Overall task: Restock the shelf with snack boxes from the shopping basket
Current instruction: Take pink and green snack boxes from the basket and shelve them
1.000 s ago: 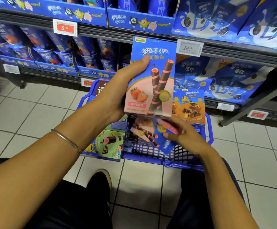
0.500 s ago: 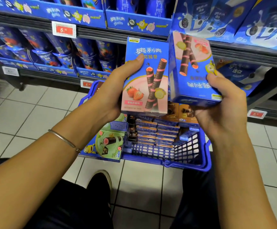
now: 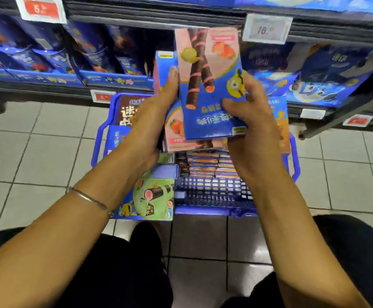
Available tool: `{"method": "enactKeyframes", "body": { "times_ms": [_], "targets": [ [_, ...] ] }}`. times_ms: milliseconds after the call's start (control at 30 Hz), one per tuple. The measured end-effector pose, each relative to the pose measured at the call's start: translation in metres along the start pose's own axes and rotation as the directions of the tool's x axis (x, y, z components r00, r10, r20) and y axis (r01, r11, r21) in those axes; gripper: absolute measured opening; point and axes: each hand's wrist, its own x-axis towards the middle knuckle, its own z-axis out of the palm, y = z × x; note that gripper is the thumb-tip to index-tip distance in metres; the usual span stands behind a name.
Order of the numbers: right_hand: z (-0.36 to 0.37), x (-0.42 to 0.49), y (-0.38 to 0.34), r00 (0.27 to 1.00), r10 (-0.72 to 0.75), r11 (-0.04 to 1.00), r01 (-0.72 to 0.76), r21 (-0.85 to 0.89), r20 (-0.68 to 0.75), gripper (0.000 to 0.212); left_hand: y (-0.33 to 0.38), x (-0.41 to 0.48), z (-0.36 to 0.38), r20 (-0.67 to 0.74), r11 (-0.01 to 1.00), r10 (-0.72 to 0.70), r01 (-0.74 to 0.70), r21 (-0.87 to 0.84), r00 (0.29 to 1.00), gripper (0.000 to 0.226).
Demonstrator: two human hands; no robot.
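- Above the shopping basket (image 3: pixel 203 211), the upside-down box (image 3: pixel 210 85) now overlaps the upright box (image 3: pixel 174 130); half a second ago they stood side by side.
- The right hand (image 3: pixel 254 130) grasps the upside-down box at its lower right edge, pressing it against the upright box's front.
- The left hand (image 3: pixel 150 125) grasps the upright box from the left, thumb tip at the front box's edge.
- Neither box is on the shelf (image 3: pixel 159 18); more boxes lie in the basket.

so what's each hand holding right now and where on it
Left hand holds the upright strawberry box by its left edge; right hand holds the upside-down strawberry box by its lower right corner.
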Motion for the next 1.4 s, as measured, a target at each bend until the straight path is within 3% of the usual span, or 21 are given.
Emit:
{"method": "enactKeyframes", "body": {
  "times_ms": [200,400,533,700,867,1100,1200,1267,1400],
  "targets": [
    [0.027,-0.012,0.000,0.986,0.155,0.987,-0.151,0.062,-0.055,0.072,0.011,-0.013,-0.010,-0.079,0.997,-0.069,0.070,0.012,0.995,0.067],
    [0.062,-0.056,-0.048,0.974,0.223,0.974,-0.221,0.056,-0.045,0.043,0.041,-0.078,-0.003,-0.108,0.984,-0.150,0.137,-0.117,0.983,0.069],
    [0.106,-0.093,-0.123,0.975,0.220,0.976,-0.220,-0.004,-0.018,0.044,0.107,-0.143,0.019,-0.126,0.986,-0.107,0.088,-0.142,0.986,0.087],
    [0.179,-0.148,-0.255,0.986,0.157,0.980,-0.149,-0.133,0.055,0.044,0.226,-0.245,0.054,-0.124,0.997,-0.025,0.015,-0.078,0.992,0.082],
    [0.242,-0.198,-0.378,0.965,0.172,0.934,-0.097,-0.343,0.197,0.069,0.330,-0.352,0.079,-0.134,0.997,0.025,-0.034,-0.069,0.991,0.084],
    [0.351,-0.230,-0.473,0.932,0.239,0.823,-0.045,-0.567,0.273,0.017,0.410,-0.448,0.075,-0.121,0.990,0.074,-0.088,-0.113,0.990,0.040],
    [0.395,-0.241,-0.496,0.951,0.199,0.876,-0.063,-0.478,0.238,0.023,0.440,-0.466,0.056,-0.119,0.973,0.128,-0.148,-0.176,0.985,0.043],
    [0.423,-0.242,-0.501,0.964,0.196,0.941,-0.133,-0.312,0.181,0.006,0.462,-0.473,0.036,-0.161,0.967,0.156,-0.184,-0.178,0.975,0.052],
    [0.478,-0.254,-0.486,0.958,0.191,0.978,-0.166,-0.128,0.215,0.018,0.505,-0.480,-0.016,-0.195,0.956,0.211,-0.243,-0.163,0.958,0.057]
  ]
}}
